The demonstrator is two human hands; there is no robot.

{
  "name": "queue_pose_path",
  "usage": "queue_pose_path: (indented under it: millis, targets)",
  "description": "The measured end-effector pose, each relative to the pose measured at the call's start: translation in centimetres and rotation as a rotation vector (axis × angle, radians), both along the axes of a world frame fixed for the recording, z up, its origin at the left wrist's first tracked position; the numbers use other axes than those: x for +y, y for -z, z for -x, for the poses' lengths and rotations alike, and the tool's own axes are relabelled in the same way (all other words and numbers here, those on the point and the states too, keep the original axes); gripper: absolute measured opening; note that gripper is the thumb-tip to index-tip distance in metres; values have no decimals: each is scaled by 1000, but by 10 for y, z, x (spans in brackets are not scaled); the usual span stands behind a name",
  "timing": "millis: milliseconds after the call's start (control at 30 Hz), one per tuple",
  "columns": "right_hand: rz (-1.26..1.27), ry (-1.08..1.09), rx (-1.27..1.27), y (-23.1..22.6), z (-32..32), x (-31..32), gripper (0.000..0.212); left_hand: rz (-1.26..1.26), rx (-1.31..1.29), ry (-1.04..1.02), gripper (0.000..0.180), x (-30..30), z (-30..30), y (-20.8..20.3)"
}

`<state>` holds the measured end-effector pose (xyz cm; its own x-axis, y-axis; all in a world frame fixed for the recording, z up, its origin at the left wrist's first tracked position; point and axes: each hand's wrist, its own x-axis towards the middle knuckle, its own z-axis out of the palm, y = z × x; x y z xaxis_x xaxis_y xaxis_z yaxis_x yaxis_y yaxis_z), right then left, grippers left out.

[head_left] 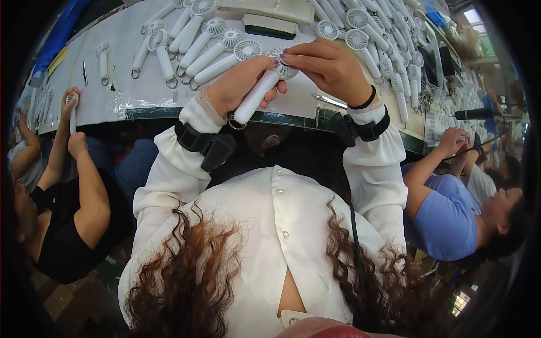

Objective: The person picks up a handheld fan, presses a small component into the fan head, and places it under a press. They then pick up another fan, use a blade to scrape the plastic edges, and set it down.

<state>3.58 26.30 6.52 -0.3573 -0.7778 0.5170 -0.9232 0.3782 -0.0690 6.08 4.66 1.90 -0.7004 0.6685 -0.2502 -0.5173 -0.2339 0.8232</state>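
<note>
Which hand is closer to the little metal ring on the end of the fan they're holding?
Left. The left hand grips the white handle, close to the metal ring. The right hand is farther away, at the fan's round head.

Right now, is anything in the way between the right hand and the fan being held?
Nothing visible. The left hand holds the fan, and the right hand is at its round head. The other fans lie beyond and to the sides, not between.
</note>
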Motion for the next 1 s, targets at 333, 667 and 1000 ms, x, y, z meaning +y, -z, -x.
queue_pose_path:
  millis: [333,667,1000]
  targets:
    - [-52,-18,25,-5,-4,3,34,-25,-15,1,34,0,-1,4]
    - [-138,-45,93,-5,-3,4,41,-79,-66,12,29,-3,0,7]
    - [-110,-49,116,-2,-1,9,47,-50,29,28,24,-2,-2,7]
